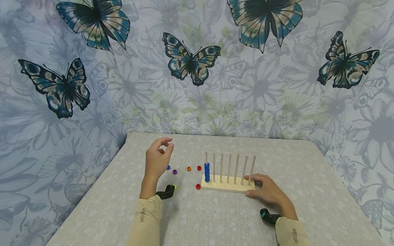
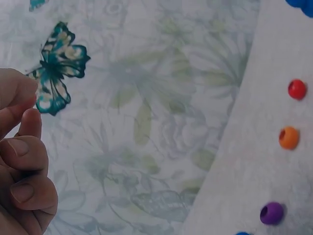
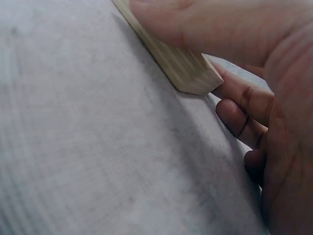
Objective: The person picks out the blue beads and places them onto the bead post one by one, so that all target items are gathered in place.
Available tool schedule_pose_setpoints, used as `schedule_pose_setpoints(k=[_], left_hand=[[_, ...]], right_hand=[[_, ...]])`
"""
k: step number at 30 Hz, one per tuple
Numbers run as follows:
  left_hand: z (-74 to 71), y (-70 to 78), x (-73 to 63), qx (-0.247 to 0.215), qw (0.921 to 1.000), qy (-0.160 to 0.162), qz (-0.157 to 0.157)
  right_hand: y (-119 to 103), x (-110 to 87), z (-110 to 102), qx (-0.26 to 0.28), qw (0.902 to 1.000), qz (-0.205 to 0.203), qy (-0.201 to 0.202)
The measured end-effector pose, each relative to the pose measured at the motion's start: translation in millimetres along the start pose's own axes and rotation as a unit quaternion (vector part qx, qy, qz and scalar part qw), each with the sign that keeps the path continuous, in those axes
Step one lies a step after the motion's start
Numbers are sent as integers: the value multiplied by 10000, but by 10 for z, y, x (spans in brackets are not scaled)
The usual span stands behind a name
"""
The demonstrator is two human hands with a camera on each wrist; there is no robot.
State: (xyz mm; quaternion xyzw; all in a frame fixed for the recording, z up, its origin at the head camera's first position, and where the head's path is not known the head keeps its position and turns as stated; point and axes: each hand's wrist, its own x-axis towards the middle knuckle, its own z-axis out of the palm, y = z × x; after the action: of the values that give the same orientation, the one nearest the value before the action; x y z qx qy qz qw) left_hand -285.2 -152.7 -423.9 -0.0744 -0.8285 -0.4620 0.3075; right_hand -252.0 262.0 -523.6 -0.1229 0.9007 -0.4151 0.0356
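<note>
My right hand [image 1: 267,189] grips the right end of a wooden peg board [image 1: 226,185], thumb along its front edge and fingers behind, as the right wrist view also shows of the board's pale end [image 3: 195,73]. Several thin upright pegs stand in a row on it. Blue beads [image 1: 207,172] are stacked on the leftmost peg. My left hand [image 1: 156,159] is raised over the table left of the board, its fingers loosely bent and thumb near the index finger. Nothing shows between those fingertips in the left wrist view, where the hand [image 2: 24,166] is partly cut off.
Loose beads lie left of the board: a red bead [image 1: 199,168], another red bead [image 1: 198,186], an orange bead [image 1: 189,168], a purple bead [image 1: 174,172], a blue bead [image 1: 168,167] and a yellow-green bead [image 1: 175,187] partly behind the left wrist camera [image 1: 166,192]. A butterfly-patterned wall backs the table [image 1: 277,150].
</note>
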Motion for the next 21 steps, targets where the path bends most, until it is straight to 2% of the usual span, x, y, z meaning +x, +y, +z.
schedule_pose_setpoints(k=[7,10,15,18,21], left_hand=[[-47,-165,-32,330,9993,-22,-201],[-39,-257,-57,499,9980,-92,-379],[-31,-403,-102,776,9938,-384,-697],[-29,-478,-118,791,9904,-594,-963],[-21,-575,-140,870,9829,-908,-1347]], right_hand=[[-9,4,4,84,10000,44,-26],[-6,1,-5,107,9999,45,-15],[3,-6,7,151,9998,86,-37],[0,-3,15,151,9999,50,-21],[6,2,20,187,9998,35,-26]])
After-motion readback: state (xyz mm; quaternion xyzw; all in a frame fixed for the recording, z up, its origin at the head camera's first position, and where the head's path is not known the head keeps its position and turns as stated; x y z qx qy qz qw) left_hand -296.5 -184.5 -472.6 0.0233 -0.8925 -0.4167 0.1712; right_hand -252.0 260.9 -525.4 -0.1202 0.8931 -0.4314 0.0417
